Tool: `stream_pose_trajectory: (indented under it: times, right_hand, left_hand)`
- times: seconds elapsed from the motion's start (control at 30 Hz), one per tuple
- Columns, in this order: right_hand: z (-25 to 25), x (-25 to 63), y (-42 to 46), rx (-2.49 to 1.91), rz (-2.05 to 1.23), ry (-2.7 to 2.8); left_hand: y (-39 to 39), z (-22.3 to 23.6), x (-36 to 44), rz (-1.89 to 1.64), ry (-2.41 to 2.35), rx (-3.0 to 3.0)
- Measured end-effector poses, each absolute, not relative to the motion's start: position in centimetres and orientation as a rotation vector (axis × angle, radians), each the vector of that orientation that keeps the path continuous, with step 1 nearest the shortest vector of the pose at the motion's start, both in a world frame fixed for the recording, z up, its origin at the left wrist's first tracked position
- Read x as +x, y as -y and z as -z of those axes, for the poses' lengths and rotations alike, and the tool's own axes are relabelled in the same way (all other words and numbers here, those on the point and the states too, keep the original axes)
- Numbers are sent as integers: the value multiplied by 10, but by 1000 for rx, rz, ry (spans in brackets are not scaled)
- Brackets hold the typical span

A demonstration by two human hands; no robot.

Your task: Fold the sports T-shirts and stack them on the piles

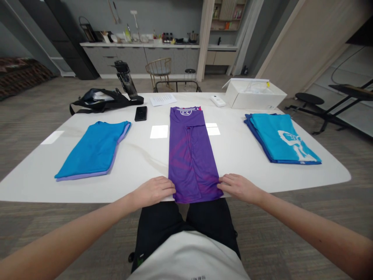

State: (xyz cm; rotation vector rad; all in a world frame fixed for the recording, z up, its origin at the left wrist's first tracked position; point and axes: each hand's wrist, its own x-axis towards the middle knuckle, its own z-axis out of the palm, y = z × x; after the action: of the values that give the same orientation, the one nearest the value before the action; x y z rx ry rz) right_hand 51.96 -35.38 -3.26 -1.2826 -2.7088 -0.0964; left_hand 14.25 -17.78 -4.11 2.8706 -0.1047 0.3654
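Note:
A purple shirt (183,155) lies in front of me on the table, its sides folded inward into a long strip with the collar at the far end. My left hand (154,191) grips its lower left edge, fingers closed on the fabric. At the opposite lower edge, my right hand (237,187) pinches the cloth between thumb and fingers. The shirt's hem reaches the table's near edge. Off to the left is a folded blue shirt (93,149) on top of a lilac one. To the right, a folded turquoise shirt (274,136) with a white print rests over darker blue cloth.
Along the back of the white table (145,155) are a black bag (101,99), a dark bottle (126,79), a phone (141,113), a printed sheet (163,99), a white remote (218,101) and an open white box (255,95). Chairs and a kitchen counter stand beyond.

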Motion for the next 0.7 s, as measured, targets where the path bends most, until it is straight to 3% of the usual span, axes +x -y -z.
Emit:
stream_pose_trajectory:
  times: [0.27, 0.47, 0.7]
  right_hand:
    - [20, 521, 268, -1580, -262, 1824]
    - [37, 546, 169, -1973, -487, 1491]
    - [44, 560, 134, -2207, -613, 1509]
  left_hand:
    - [121, -2, 203, -720, -714, 2011]
    - [41, 28, 256, -617, -1076, 1253]
    - [0, 48, 270, -391, -1225, 1586]
